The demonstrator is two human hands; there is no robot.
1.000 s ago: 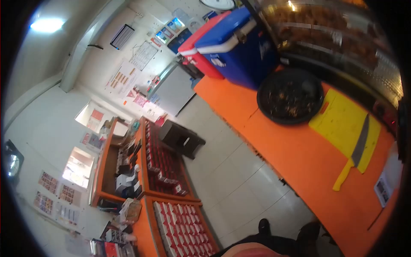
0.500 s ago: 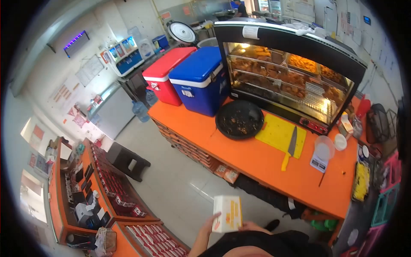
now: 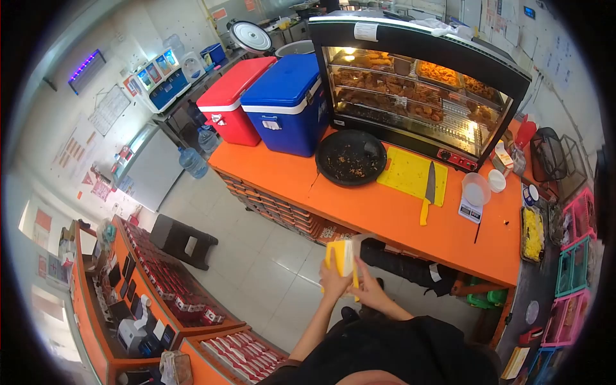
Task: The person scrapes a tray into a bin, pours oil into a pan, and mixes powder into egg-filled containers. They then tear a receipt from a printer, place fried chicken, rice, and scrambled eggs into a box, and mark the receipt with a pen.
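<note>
Before the orange counter point(image 3: 410, 224), both hands, left point(image 3: 332, 280) and right point(image 3: 367, 290), clasp a yellow-and-white carton point(image 3: 341, 256), print unreadable.

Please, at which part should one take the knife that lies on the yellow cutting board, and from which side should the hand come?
Probably by the yellow handle: the knife lies flat on the cutting board, its handle reaching past the board's front edge toward the counter edge. Come from above on the aisle side; the dark blade points toward the food warmer.

head cam on me | looks forward and down — my hands point(image 3: 350, 282) near, at bottom centre | orange counter point(image 3: 398, 218) beyond — floor at left
</note>
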